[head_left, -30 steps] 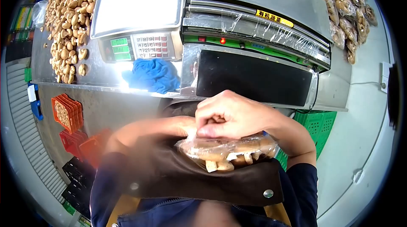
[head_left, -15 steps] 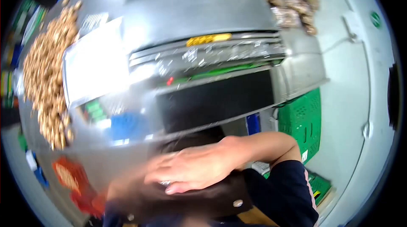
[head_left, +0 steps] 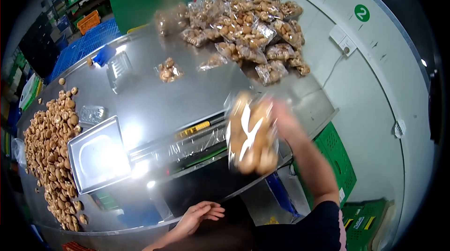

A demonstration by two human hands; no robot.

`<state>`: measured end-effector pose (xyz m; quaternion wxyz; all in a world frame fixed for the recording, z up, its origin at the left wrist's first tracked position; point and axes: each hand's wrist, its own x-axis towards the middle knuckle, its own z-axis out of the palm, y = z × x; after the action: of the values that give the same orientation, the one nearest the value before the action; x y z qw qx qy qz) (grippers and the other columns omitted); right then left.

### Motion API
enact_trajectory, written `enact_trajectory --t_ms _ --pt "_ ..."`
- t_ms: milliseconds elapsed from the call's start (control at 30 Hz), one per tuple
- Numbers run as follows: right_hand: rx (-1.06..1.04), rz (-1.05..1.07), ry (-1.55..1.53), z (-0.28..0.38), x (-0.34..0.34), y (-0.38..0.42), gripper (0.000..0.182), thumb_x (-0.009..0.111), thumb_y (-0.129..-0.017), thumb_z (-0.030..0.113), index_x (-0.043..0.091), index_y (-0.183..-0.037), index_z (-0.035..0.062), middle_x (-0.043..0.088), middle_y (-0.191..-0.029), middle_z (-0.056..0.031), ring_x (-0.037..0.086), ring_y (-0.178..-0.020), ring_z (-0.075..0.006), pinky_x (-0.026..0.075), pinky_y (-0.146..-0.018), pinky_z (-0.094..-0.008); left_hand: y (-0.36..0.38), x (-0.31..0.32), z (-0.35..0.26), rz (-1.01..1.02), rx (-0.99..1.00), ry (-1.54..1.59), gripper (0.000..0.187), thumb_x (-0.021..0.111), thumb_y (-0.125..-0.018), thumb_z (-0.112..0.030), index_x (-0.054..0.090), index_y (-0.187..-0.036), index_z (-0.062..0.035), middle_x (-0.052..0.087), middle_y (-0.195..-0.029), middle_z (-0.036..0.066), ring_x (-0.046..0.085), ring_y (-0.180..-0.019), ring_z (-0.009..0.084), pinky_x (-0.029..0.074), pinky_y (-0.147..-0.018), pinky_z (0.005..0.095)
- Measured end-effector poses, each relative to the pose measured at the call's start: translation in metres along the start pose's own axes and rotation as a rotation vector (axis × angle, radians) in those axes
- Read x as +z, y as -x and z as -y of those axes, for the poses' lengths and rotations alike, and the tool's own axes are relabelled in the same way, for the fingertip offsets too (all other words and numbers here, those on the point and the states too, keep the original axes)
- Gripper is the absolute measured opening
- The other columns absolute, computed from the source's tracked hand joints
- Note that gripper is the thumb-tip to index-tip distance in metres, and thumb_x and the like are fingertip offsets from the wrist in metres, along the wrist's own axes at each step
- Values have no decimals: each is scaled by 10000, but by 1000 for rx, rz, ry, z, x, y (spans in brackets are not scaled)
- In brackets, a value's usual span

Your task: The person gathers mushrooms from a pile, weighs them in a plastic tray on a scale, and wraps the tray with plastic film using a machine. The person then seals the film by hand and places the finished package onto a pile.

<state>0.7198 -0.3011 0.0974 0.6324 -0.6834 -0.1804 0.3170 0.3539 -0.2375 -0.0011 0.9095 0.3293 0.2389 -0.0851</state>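
A clear plastic-wrapped pack of brown mushrooms (head_left: pixel 253 134) hangs above the wrapping machine, held at its upper right by my right hand (head_left: pixel 282 112), which is blurred. My left hand (head_left: pixel 199 214) is near the table's front edge with its fingers apart and nothing in it. Below the pack lies the machine's film slot (head_left: pixel 199 144) with a yellow label (head_left: pixel 194 129). To the left, an empty metal tray (head_left: pixel 101 155) rests beside a long heap of loose mushrooms (head_left: pixel 51 152).
Many wrapped mushroom packs (head_left: pixel 248 28) are piled at the back right. One pack (head_left: pixel 169 70) lies alone mid-table. A clear plastic tray (head_left: pixel 92 114) sits by the heap. Green crates (head_left: pixel 333 157) stand at the right, below the wall socket (head_left: pixel 344 41).
My right hand has moved up and right and now holds a wrapped pack. My left hand, blurred before, shows clearly near the table edge. The view has shifted, showing more of the background.
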Motion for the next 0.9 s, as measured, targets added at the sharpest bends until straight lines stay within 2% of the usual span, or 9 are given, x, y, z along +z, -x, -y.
enact_trajectory --t_ms 33,100,133,167,267,367,433,733,900 --pt "-39 -223 -304 35 -13 -38 410 350 -1012 357 584 -1111 36 642 -1050 -78 612 -957 -216 495 -851 -389 0 -1 -2 -7 11 -4 329 421 -997 -203 508 -1201 41 615 -1144 189 620 -1029 259 489 -888 335" --pt "-402 94 -571 99 -56 -98 570 313 -1002 455 400 -1323 -8 514 -1289 -177 526 -1161 -299 427 -1007 -419 1 -2 -3 -27 24 -3 316 434 -995 -194 515 -1198 35 619 -1132 182 625 -1017 251 494 -879 328" --pt "-387 -17 -805 134 -47 -106 624 329 -999 452 330 -1349 -64 406 -1384 -237 380 -1308 -312 322 -1105 -401 1 0 -3 -41 13 -25 308 443 -993 -189 519 -1195 31 622 -1125 175 628 -1006 241 496 -873 320" --pt "-297 65 -930 149 -47 -120 633 338 -997 449 315 -1353 -74 432 -1355 -259 422 -1278 -325 365 -1075 -402 1 1 -3 -57 7 -44 301 452 -990 -184 523 -1191 27 624 -1118 168 631 -996 232 497 -868 313" --pt "-267 377 -406 124 8 -130 614 360 -992 449 364 -1330 -64 504 -1292 -244 507 -1204 -312 414 -1032 -402 7 -5 -4 -102 59 -74 286 470 -986 -177 533 -1183 21 631 -1101 146 635 -970 205 500 -851 294" --pt "-144 498 -63 65 97 -108 373 468 -981 344 586 -1073 2 671 -873 -97 645 -670 -160 525 -591 -283 17 -20 4 -188 179 -45 283 485 -984 -191 544 -1172 12 640 -1076 114 634 -941 165 504 -815 271" --pt "-130 568 261 52 160 -77 374 482 -977 353 619 -899 14 562 -582 -18 492 -419 -82 392 -396 -217 34 -34 6 -261 277 -53 274 505 -977 -202 552 -1161 -4 645 -1054 86 628 -915 130 498 -802 254" --pt "-226 820 415 63 384 -23 441 466 -984 384 484 -668 78 396 -444 31 354 -332 -36 271 -313 -192 122 -107 10 -535 523 200 228 520 -965 -161 573 -1132 -15 648 -1006 70 629 -862 121 497 -756 238" --pt "-315 900 590 21 518 -13 134 541 -931 112 592 -979 -2 536 -651 -14 488 -511 -67 410 -466 -231 228 -199 2 -1034 869 126 208 570 -922 -135 583 -1090 -13 649 -987 78 616 -895 148 497 -796 282"
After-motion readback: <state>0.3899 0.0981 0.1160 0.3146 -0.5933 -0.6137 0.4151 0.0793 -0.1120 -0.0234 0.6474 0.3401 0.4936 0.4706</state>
